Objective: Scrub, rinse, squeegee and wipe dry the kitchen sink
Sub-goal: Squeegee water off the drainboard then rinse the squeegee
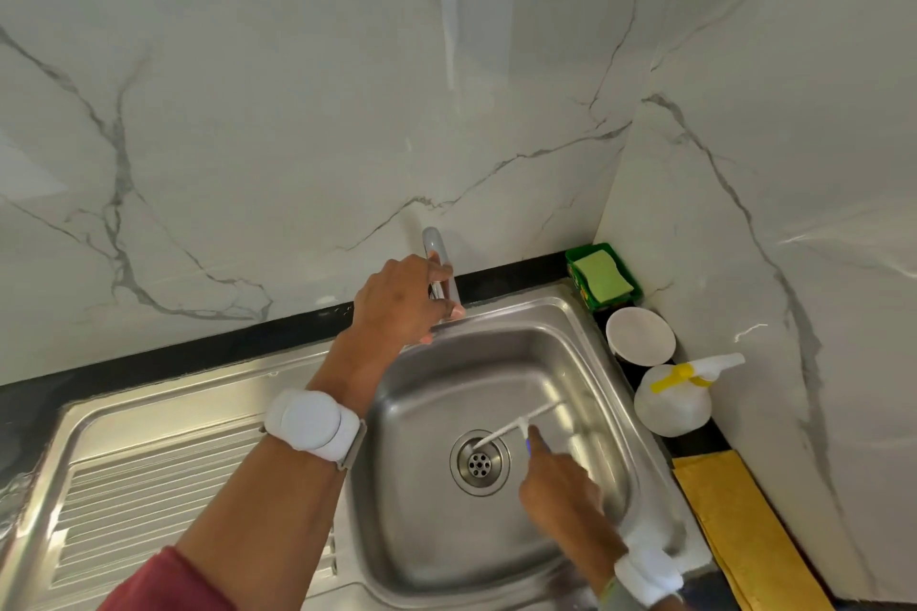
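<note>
A stainless steel sink (565,313) with a round drain (479,461) fills the lower middle of the head view. My left hand (404,300) grips the chrome tap (436,248) at the sink's back rim, fingers curled round it. Inside the basin, my right hand (558,481) holds a small white squeegee (518,427) by its handle. The squeegee's blade lies across the basin floor, just right of the drain. No water stream is visible.
A ribbed drainboard (163,471) lies left of the basin. In the right corner stand a green holder with a sponge (603,275), a white bowl (640,335) and a white spray bottle (677,397). A yellow cloth (734,526) lies along the right wall.
</note>
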Action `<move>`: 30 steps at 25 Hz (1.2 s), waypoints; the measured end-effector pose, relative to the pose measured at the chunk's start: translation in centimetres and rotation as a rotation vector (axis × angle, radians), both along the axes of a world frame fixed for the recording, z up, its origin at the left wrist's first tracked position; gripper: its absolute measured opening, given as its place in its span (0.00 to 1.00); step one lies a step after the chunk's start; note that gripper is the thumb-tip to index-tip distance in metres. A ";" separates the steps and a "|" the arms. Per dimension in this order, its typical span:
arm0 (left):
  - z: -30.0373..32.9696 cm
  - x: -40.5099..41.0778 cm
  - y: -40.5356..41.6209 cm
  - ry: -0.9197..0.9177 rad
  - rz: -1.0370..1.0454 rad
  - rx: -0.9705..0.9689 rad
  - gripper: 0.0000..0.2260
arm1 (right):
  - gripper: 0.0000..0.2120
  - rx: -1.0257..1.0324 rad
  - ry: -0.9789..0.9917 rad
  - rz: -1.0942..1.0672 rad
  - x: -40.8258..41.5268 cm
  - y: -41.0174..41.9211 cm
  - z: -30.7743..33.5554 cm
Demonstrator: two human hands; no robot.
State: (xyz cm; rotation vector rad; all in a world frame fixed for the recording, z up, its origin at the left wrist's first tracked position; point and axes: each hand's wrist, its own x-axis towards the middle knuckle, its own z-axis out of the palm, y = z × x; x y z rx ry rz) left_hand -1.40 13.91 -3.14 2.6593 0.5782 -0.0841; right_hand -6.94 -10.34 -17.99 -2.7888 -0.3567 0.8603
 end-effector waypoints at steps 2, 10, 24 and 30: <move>0.0 -0.2 -0.1 -0.014 0.001 -0.006 0.28 | 0.34 0.021 0.007 -0.006 -0.6 0.9 0.0; -0.1 -0.4 0.1 -0.020 -0.037 0.030 0.28 | 0.34 0.129 -0.225 -0.165 7.7 4.1 0.4; 0.2 -1.6 0.0 -0.121 -0.131 0.005 0.27 | 0.30 0.104 0.130 -0.402 -14.4 -4.5 -0.3; -1.9 -3.4 2.8 -0.212 -0.358 -0.102 0.28 | 0.18 0.306 -0.112 -0.482 -17.1 2.2 1.9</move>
